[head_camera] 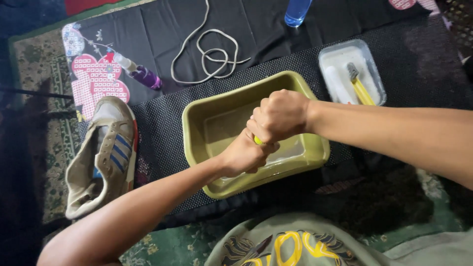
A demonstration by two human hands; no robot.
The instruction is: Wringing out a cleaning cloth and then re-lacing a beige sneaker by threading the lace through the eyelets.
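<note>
We see our left hand (245, 155) and right hand (279, 116) both balled into tight fists, pressed together over the green basin (315, 148), squeezing a small yellow thing (258, 140) that peeks out between them; it may be a cloth or sponge, too hidden to tell. Water lies in the basin beneath. To the left rests a worn shoe (106, 152). Further off sit a clear tray (374, 74) holding a yellow brush (362, 88), a purple spray bottle (140, 73), a white lace (212, 51) and a blue bottle (296, 12).
</note>
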